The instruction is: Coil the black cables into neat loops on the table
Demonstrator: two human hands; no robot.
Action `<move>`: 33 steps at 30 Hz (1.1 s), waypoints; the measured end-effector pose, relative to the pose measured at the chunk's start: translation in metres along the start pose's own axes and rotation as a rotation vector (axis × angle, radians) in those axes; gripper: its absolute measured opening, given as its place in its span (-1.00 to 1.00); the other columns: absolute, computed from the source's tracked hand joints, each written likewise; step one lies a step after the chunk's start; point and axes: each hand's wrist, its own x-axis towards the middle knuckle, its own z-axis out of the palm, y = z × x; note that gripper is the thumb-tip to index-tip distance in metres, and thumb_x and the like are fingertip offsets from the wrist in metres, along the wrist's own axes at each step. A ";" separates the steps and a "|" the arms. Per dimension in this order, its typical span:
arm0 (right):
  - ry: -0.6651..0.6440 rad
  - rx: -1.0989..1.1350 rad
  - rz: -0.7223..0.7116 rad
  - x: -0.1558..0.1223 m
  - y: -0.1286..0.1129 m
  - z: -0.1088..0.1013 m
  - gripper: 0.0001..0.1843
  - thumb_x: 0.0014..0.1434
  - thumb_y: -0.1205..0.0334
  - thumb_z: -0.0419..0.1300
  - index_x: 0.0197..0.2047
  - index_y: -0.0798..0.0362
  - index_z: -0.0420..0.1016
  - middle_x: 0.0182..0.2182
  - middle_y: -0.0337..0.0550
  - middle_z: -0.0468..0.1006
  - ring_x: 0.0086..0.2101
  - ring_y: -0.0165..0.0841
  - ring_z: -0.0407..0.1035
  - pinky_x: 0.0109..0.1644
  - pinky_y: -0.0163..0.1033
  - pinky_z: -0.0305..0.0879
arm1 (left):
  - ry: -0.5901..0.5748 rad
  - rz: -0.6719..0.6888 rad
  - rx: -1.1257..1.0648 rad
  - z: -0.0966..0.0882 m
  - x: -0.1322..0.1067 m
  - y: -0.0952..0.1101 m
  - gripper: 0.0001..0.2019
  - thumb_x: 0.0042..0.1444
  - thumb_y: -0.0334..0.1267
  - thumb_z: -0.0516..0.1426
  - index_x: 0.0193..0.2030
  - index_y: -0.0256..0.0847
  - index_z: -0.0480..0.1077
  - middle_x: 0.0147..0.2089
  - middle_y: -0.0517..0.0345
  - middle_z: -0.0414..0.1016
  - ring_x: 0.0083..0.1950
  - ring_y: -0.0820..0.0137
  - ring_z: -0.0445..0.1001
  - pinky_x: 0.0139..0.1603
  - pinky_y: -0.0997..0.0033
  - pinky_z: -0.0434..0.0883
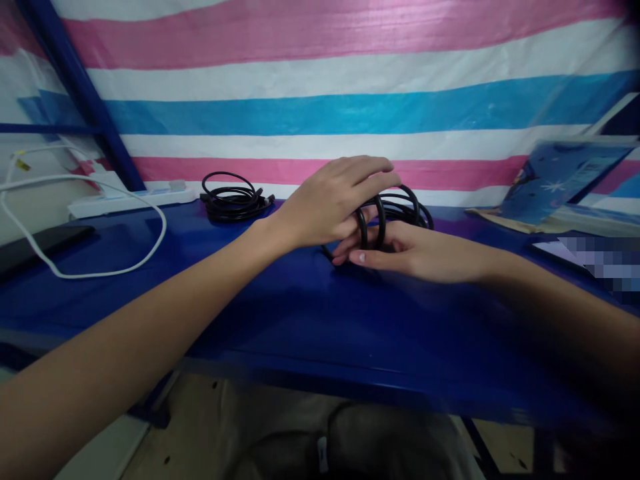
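Note:
A coil of black cable (400,208) stands on edge on the blue table (300,300), near the middle. My left hand (333,200) lies over the coil's front loops, fingers curved around them. My right hand (410,252) comes in from the right and holds the lower part of the same coil, with loops running between its fingers and thumb. A second coiled black cable (233,199) lies flat on the table further back and to the left, untouched.
A white power strip (133,199) with a white cord (100,267) looping over the table sits at the back left. A dark flat device (35,243) lies at the left edge. A blue box (555,177) leans at the right. A striped tarp hangs behind.

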 end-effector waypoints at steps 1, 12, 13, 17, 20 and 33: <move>-0.007 -0.003 0.005 0.000 0.000 0.000 -0.59 0.26 -0.03 0.08 0.01 0.05 0.49 -0.04 -0.15 0.54 -0.02 -0.28 0.39 0.12 -0.14 0.27 | 0.007 -0.010 -0.011 0.001 -0.001 -0.002 -0.55 0.11 -0.36 -0.02 0.17 -0.15 0.27 0.28 0.05 0.29 0.32 0.23 0.21 0.29 0.14 0.18; -0.042 -0.088 0.061 0.003 -0.002 0.006 -0.62 0.21 0.06 0.15 0.05 0.03 0.43 -0.01 -0.14 0.48 -0.02 -0.26 0.37 0.03 -0.18 0.29 | -0.019 -0.339 -0.221 0.010 -0.012 -0.017 -0.59 0.25 -0.20 -0.03 0.20 -0.32 0.20 0.17 -0.15 0.39 0.11 0.24 0.41 0.06 0.22 0.34; -0.032 -0.100 0.049 0.003 -0.001 0.006 -0.63 0.21 0.07 0.15 0.04 0.04 0.43 -0.02 -0.14 0.48 -0.02 -0.26 0.37 0.03 -0.18 0.29 | -0.009 -0.345 -0.225 0.010 -0.012 -0.016 -0.59 0.24 -0.21 -0.02 0.19 -0.31 0.20 0.16 -0.14 0.40 0.09 0.25 0.42 0.04 0.23 0.34; 0.018 -0.159 -0.005 0.004 -0.001 0.009 -0.65 0.19 0.09 0.17 0.01 0.07 0.45 -0.06 -0.11 0.48 -0.07 -0.29 0.38 0.03 -0.20 0.29 | 0.026 -0.393 -0.291 0.008 -0.007 -0.008 -0.61 0.24 -0.27 -0.04 0.19 -0.27 0.18 0.00 -0.05 0.49 -0.05 0.29 0.47 -0.09 0.27 0.34; 0.052 -0.240 -0.016 0.004 -0.002 0.011 -0.66 0.15 0.01 0.21 -0.08 0.04 0.51 -0.04 -0.09 0.43 -0.05 -0.27 0.35 0.08 -0.19 0.26 | 0.049 -0.450 -0.377 0.006 -0.003 0.002 -0.62 0.23 -0.29 -0.04 0.18 -0.24 0.18 -0.26 0.10 0.52 -0.24 0.35 0.48 -0.19 0.32 0.33; 0.169 -0.185 -0.226 -0.001 -0.012 0.017 -0.85 0.14 0.26 0.16 -0.26 0.06 0.55 -0.19 -0.15 0.53 -0.17 -0.32 0.42 -0.04 -0.23 0.32 | 0.138 -0.432 -0.238 0.000 -0.004 -0.002 -0.79 0.17 -0.43 -0.04 -0.15 -0.20 0.37 -0.41 0.17 0.45 -0.31 0.34 0.47 -0.26 0.36 0.28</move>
